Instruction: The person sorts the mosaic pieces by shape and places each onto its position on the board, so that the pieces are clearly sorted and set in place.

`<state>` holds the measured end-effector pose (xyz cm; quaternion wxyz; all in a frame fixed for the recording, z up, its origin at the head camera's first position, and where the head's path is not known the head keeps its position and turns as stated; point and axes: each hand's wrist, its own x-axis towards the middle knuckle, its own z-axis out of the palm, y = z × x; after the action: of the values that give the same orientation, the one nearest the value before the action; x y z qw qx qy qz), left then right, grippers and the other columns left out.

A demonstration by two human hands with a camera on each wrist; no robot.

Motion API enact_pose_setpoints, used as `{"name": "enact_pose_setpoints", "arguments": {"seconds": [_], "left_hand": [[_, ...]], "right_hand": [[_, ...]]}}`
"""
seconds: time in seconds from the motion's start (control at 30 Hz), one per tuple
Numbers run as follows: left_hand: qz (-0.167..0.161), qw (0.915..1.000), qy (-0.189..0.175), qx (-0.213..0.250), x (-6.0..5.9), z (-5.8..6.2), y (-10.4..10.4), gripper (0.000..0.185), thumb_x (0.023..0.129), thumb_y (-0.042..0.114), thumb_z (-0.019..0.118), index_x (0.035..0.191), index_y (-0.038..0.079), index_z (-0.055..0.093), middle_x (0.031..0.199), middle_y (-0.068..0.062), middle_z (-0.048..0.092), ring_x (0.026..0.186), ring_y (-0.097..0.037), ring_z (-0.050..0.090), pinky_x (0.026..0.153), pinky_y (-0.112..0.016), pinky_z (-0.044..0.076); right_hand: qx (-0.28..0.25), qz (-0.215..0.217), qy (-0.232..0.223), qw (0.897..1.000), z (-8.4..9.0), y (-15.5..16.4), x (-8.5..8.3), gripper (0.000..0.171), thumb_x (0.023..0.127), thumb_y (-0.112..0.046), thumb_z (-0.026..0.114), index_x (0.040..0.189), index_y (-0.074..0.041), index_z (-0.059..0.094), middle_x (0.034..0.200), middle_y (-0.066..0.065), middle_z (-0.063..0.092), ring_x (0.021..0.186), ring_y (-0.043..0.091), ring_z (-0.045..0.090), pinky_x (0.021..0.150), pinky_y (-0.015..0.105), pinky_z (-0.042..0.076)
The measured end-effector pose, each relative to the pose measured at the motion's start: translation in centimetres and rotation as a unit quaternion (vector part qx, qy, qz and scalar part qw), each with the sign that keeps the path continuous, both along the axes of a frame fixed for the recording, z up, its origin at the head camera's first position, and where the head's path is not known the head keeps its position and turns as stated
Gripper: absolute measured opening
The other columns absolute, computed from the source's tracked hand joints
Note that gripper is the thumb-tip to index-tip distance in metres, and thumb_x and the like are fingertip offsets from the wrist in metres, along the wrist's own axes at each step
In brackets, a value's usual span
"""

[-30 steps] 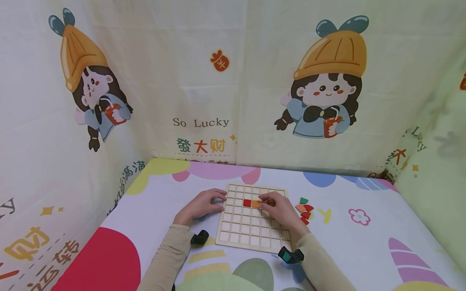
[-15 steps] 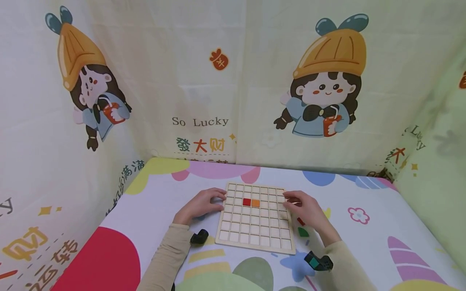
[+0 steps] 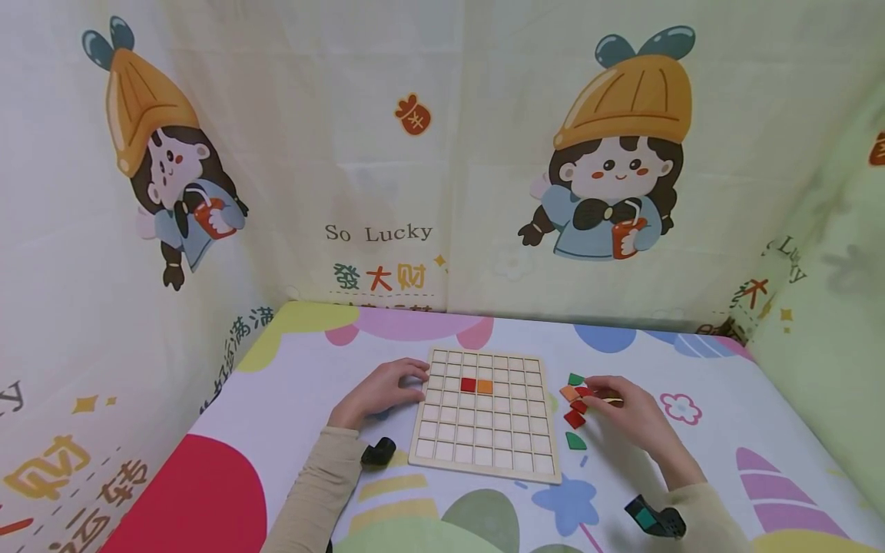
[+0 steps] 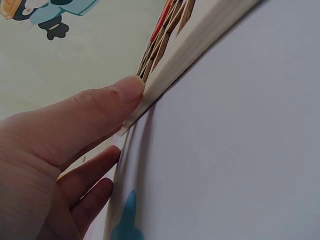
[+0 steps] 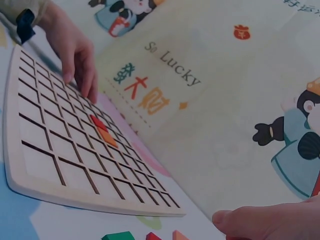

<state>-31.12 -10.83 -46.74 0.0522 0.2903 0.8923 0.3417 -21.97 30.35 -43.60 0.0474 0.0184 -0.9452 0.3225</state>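
Note:
A pale wooden grid board [image 3: 485, 418] lies on the table, with a red square tile [image 3: 469, 385] and an orange square tile [image 3: 485, 386] side by side in its cells. My left hand [image 3: 389, 389] rests at the board's left edge, fingers loosely bent; in the left wrist view the thumb [image 4: 112, 97] presses that edge. To the board's right, my right hand [image 3: 632, 415] has its thumb and fingertips on either side of a red tile [image 3: 584, 392] in a small group. In the right wrist view, little of this hand shows, at the bottom right corner.
Around that red tile lie an orange tile [image 3: 569, 393], more red tiles [image 3: 575, 419] and a green rounded piece [image 3: 576, 379]. Another green piece [image 3: 575, 441] lies closer to me, beside the board's right edge. A printed cloth [image 3: 373, 153] hangs behind the table.
My right hand has let go of the orange tile on the board and moved right, to the loose pieces beside it. My left hand has stayed at the board's edge.

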Motion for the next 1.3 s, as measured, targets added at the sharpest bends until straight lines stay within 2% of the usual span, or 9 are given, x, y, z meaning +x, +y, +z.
{"name": "enact_pose_setpoints", "arguments": {"seconds": [0.13, 0.47, 0.77, 1.07, 1.3], "left_hand": [[0.0, 1.0, -0.001, -0.002, -0.1, -0.1, 0.0, 0.031, 0.079, 0.025, 0.072, 0.108, 0.014, 0.067, 0.129, 0.003, 0.055, 0.126, -0.018, 0.045, 0.107, -0.038, 0.036], [0.001, 1.0, -0.001, 0.001, 0.0, -0.2, -0.1, 0.031, 0.079, 0.025, 0.072, 0.108, 0.015, 0.067, 0.129, 0.003, 0.055, 0.127, -0.017, 0.044, 0.107, -0.038, 0.036], [0.002, 1.0, -0.005, 0.004, 0.0, -0.1, 0.0, 0.03, 0.079, 0.025, 0.072, 0.107, 0.015, 0.067, 0.129, 0.004, 0.055, 0.127, -0.017, 0.044, 0.107, -0.037, 0.036], [0.001, 1.0, 0.0, 0.002, 0.0, -0.3, 0.0, 0.031, 0.079, 0.026, 0.071, 0.108, 0.016, 0.067, 0.129, 0.005, 0.054, 0.126, -0.017, 0.044, 0.107, -0.038, 0.036], [0.002, 1.0, 0.0, -0.001, 0.2, 0.0, 0.0, 0.03, 0.079, 0.025, 0.071, 0.107, 0.015, 0.067, 0.128, 0.005, 0.055, 0.126, -0.017, 0.045, 0.107, -0.038, 0.036]], "right_hand": [[0.006, 0.003, -0.002, 1.0, -0.2, 0.7, 0.4, 0.041, 0.085, -0.031, 0.065, 0.12, -0.009, 0.059, 0.112, 0.012, 0.062, 0.098, 0.025, 0.059, 0.081, 0.037, 0.054], [-0.006, -0.003, -0.024, 1.0, -0.8, 1.1, 1.0, 0.042, 0.085, -0.031, 0.065, 0.118, -0.007, 0.059, 0.111, 0.013, 0.062, 0.098, 0.025, 0.059, 0.084, 0.043, 0.053], [-0.011, -0.018, -0.045, 0.999, -1.6, 0.8, 1.4, 0.046, 0.081, -0.041, 0.067, 0.115, -0.012, 0.061, 0.109, 0.008, 0.063, 0.096, 0.021, 0.059, 0.08, 0.034, 0.053], [-0.014, -0.02, -0.048, 0.999, -1.6, 0.6, 1.3, 0.046, 0.082, -0.04, 0.066, 0.116, -0.01, 0.06, 0.112, 0.011, 0.062, 0.096, 0.023, 0.058, 0.078, 0.034, 0.053], [-0.011, -0.011, -0.048, 0.999, -1.6, 0.3, 1.3, 0.042, 0.081, -0.039, 0.067, 0.113, -0.013, 0.062, 0.11, 0.007, 0.062, 0.094, 0.019, 0.058, 0.078, 0.032, 0.053]]}}
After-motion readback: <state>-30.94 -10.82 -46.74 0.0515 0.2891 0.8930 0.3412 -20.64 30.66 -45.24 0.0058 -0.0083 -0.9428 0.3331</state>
